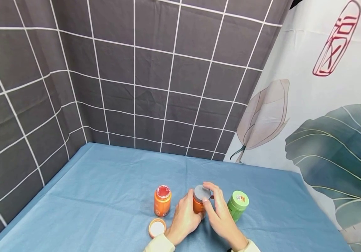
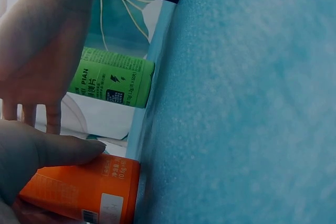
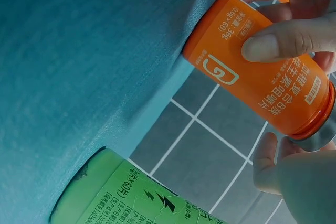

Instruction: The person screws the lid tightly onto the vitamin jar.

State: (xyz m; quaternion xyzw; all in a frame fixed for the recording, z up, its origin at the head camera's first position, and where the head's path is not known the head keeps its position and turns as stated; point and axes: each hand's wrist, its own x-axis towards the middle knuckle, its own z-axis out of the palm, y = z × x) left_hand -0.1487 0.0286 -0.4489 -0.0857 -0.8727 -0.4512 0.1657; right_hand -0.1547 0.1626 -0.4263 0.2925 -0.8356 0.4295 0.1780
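Note:
In the head view, my left hand [image 1: 184,218] grips an orange bottle [image 1: 197,206] that stands upright on the table. Its thumb lies along the labelled side in the right wrist view, where the bottle [image 3: 247,66] shows large. On top is a grey cap [image 1: 202,193], which the thumb and fingers of my right hand [image 1: 220,214] hold at the rim. Just right of that hand stands a green bottle [image 1: 237,205] with its lid on. A second orange bottle [image 1: 162,204], uncapped, is left of my left hand, its mouth showing red inside.
An orange screw lid [image 1: 157,227] lies with its white inside up, near my left wrist. Blue cloth [image 1: 105,196] covers the table. Behind it hang a dark grey grid-patterned curtain [image 1: 152,70] and, at the right, a white leaf-printed cloth [image 1: 300,105].

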